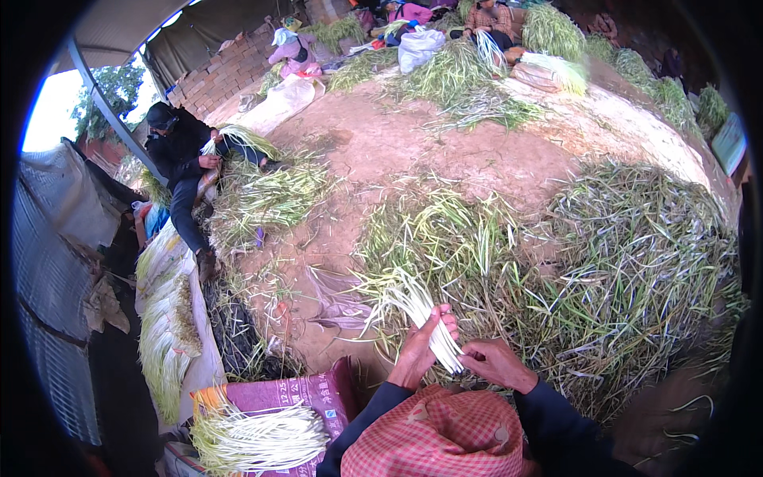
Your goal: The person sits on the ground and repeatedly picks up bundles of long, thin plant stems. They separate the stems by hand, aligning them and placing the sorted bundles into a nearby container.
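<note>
My left hand is closed around a bundle of blanched chive-like stalks. Their white ends point down toward me, and the yellow-green tips fan out away from me. At the white ends, my right hand has its thumb and forefinger pinched at the bundle's edge; whatever lies between those fingertips is too small to make out. Below both hands, a red checked cloth covers my lap. To the left, a pile of similar pale stalks rests on a purple printed sack.
Green leaf litter spreads ahead and right over the earthen floor. A person in dark clothes sits at left holding stalks, near laid-out bundles. Several people work at the back around heaps and a white sack.
</note>
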Available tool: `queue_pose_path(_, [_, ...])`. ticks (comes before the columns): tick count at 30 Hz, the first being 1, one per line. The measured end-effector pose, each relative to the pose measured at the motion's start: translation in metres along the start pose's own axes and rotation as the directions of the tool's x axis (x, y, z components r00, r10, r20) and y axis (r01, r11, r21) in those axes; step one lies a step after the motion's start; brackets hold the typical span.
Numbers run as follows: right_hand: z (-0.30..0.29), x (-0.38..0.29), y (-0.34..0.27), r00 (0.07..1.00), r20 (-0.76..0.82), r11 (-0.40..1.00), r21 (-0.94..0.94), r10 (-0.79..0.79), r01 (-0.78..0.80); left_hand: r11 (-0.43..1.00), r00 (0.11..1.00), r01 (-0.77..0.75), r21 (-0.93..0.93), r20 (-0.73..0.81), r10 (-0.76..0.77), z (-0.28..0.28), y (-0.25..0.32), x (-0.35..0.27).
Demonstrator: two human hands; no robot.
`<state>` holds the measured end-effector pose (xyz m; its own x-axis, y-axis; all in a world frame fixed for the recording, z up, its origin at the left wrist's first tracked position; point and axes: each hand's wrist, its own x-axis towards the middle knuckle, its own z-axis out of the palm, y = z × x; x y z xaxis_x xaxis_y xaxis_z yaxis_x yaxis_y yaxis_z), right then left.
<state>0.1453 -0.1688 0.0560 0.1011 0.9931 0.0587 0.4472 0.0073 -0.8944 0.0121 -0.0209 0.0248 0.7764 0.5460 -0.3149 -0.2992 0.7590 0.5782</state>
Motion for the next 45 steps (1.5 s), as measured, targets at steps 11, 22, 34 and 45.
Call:
queue_pose_path(11, [-0.001,-0.003,-0.002,0.997,0.078,1.000,0.015,0.001,-0.002,0.998,1.000,-0.019,0.064,-0.007,0.019,0.005,0.000,-0.008])
queue_pose_path(22, [0.002,-0.008,-0.005,0.961,0.187,0.895,0.364,0.201,-0.258,0.998,0.999,0.008,0.057,-0.037,-0.006,0.006,0.001,-0.008])
queue_pose_path(34, [0.000,-0.004,0.013,0.908,0.359,0.788,0.485,0.216,-0.379,0.993,0.995,0.063,-0.104,0.089,-0.054,-0.005,-0.008,-0.001])
queue_pose_path(45, [-0.005,-0.003,0.018,0.889,0.414,0.784,0.479,0.196,-0.395,0.987,0.988,0.099,-0.125,0.129,-0.082,-0.007,-0.010,0.000])
